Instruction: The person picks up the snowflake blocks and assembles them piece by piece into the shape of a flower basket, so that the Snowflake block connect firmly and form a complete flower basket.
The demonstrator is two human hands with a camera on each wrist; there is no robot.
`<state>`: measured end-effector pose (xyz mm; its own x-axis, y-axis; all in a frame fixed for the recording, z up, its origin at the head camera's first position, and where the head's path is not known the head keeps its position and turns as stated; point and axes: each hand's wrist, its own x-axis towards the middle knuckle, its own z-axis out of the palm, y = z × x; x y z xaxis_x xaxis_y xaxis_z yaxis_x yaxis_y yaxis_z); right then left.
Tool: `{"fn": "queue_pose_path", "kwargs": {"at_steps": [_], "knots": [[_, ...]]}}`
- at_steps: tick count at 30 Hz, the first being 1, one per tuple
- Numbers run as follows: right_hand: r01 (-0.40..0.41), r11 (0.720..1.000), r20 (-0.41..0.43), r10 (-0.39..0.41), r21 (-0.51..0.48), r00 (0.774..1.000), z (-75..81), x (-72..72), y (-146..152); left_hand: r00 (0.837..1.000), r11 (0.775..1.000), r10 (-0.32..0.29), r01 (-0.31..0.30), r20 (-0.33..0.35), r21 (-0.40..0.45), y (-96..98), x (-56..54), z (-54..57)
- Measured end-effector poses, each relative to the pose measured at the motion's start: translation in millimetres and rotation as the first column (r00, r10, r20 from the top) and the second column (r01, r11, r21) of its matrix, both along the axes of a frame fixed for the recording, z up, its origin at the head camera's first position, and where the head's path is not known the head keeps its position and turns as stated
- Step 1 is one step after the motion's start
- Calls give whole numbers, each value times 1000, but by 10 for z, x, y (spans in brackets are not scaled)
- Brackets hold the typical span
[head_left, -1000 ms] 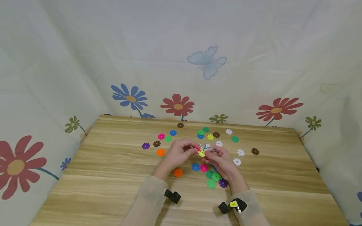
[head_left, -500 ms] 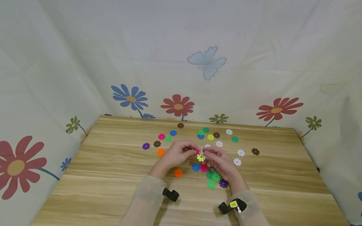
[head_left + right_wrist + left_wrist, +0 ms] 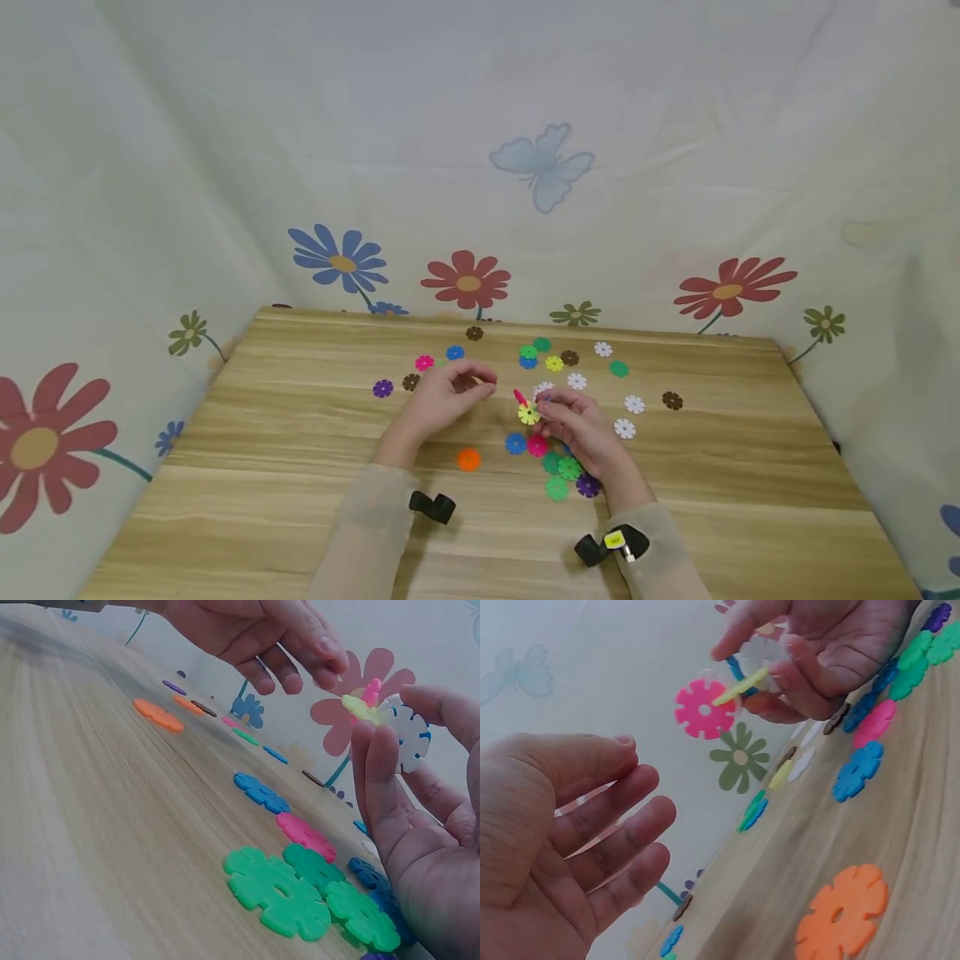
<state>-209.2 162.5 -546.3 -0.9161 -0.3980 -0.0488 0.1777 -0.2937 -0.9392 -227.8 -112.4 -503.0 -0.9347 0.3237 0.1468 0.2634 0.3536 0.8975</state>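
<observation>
1. Yellow notched plastic disc (image 3: 523, 414) and pink disc (image 3: 520, 397), joined in one disc cluster (image 3: 531, 418), stand out on my head view, pinched by the fingers of the right hand (image 3: 581, 425) above a wood-grain tabletop (image 3: 262, 500). Left hand (image 3: 442, 400) hangs just apart, fingers loosely bent and holding nothing. Loose discs (image 3: 382, 388) lie scattered around, an orange disc (image 3: 469, 460) near the left hand, before a floral backdrop (image 3: 420, 125).

2. On my left wrist feed, the pink disc shows its face, the yellow one edge-on across its rim, with a blue disc (image 3: 736, 667) and a white disc (image 3: 761, 654) nearer the right palm. Left fingers curve gently, gaps showing between some.

3. My right wrist feed catches the white disc between right fingertips, yellow and pink jutting toward the left hand. Below, on the wood, a light green disc (image 3: 259, 885) lies just beside a dark green disc (image 3: 313, 866).
</observation>
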Motion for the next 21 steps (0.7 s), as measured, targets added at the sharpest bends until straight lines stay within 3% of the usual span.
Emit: {"fn": "queue_pose_path", "kwargs": {"at_steps": [10, 15, 21], "knots": [[17, 1000, 11, -17, -23, 1000, -15, 4, -12, 999, 989, 54, -53, -2, -139, -204, -4, 36], [26, 1000, 6, -26, -13, 1000, -44, 3, -4, 1000, 975, 15, -15, -2, -221, -444, -39, 43], [35, 999, 10, -35, -5, 999, -44, 0, -13, 1000, 968, -1, -3, -16, -251, -811, -96, 15]]}}
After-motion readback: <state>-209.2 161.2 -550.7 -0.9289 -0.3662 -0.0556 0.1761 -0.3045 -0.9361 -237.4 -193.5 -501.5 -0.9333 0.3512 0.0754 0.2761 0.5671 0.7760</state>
